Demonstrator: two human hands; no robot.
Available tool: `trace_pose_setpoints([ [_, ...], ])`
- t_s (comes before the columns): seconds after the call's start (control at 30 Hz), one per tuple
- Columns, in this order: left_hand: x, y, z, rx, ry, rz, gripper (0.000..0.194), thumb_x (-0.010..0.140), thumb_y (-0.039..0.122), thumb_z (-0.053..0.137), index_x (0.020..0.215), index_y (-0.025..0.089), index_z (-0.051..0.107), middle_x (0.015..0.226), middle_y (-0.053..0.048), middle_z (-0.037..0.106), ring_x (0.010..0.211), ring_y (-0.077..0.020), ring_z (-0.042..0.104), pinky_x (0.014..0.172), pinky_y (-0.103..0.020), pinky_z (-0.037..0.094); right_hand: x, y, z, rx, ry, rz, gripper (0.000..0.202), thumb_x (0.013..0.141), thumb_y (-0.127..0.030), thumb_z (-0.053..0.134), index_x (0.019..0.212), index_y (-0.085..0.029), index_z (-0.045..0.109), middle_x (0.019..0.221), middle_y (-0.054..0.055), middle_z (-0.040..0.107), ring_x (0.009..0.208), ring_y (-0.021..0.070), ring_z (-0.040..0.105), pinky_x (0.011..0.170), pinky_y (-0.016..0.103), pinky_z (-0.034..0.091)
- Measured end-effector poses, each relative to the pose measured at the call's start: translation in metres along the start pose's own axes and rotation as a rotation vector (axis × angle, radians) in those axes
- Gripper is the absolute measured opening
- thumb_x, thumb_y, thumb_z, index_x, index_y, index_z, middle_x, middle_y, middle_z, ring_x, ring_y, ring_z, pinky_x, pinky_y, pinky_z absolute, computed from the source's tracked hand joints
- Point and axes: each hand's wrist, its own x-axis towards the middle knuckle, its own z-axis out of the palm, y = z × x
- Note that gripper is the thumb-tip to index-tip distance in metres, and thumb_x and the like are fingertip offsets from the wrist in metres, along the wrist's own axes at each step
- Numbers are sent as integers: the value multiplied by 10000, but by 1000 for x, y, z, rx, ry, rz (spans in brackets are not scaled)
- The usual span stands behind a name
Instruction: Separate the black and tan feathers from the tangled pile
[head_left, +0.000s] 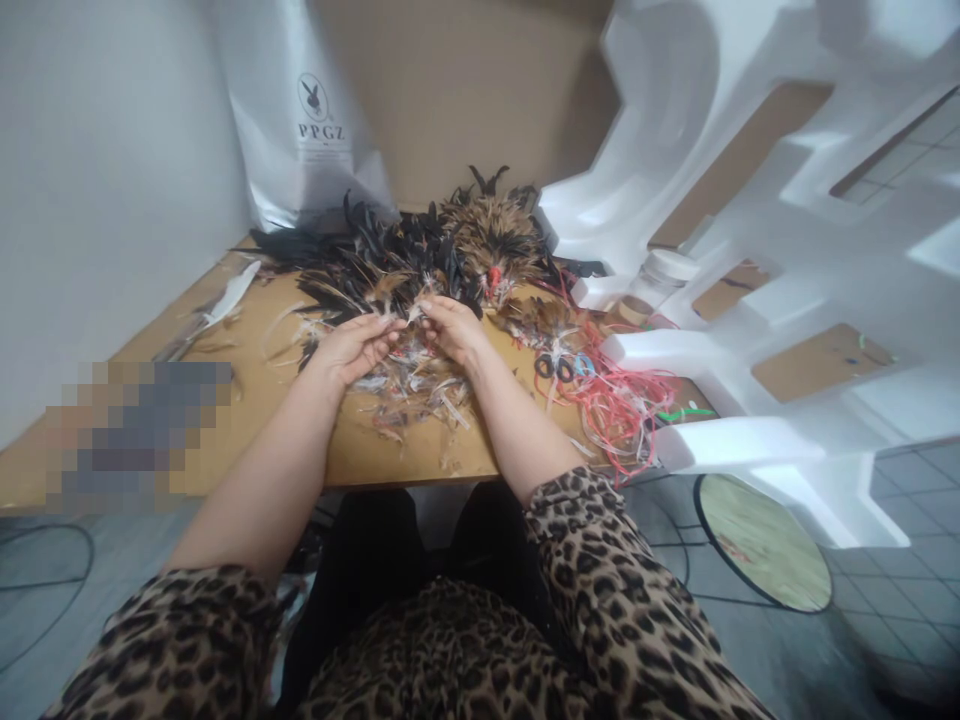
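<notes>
My left hand (356, 346) and my right hand (454, 330) meet over the table with their fingertips pinched close together. Between them is a small pale feather (413, 314), gripped by both hands as far as I can see; its ends are partly covered by the fingers. Just beyond lies a heap of dark feathers (390, 250). To its right is a bundle of brown feathers (495, 228) with a red piece at its base. Loose feather scraps (420, 400) are strewn on the table below my hands.
Scissors (555, 368) lie right of my right forearm, beside tangled red string (611, 400). White moulded foam (750, 440) overhangs the right side, near a tape roll (634, 310). A white feather (236, 290) lies left. A silver bag (315, 180) stands behind.
</notes>
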Motion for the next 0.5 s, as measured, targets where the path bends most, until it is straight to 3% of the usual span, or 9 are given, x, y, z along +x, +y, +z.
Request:
trace_pose_setpoints([
  [0.3, -9, 5, 4, -122, -110, -185, 119, 774, 27, 571, 855, 76, 643, 731, -73, 663, 528, -58, 597, 419, -90, 454, 5, 15, 1, 40, -106, -81, 318, 559, -317, 789, 793, -164, 637, 645, -41, 616, 545, 45, 508, 449, 150, 342],
  [0.5, -6, 3, 3, -150, -111, -134, 117, 776, -7, 541, 742, 76, 617, 655, -50, 617, 509, -36, 564, 418, -72, 424, 3, 14, 3, 32, -113, -66, 277, 597, -299, 771, 807, -173, 642, 686, -37, 631, 573, 48, 528, 462, 152, 363],
])
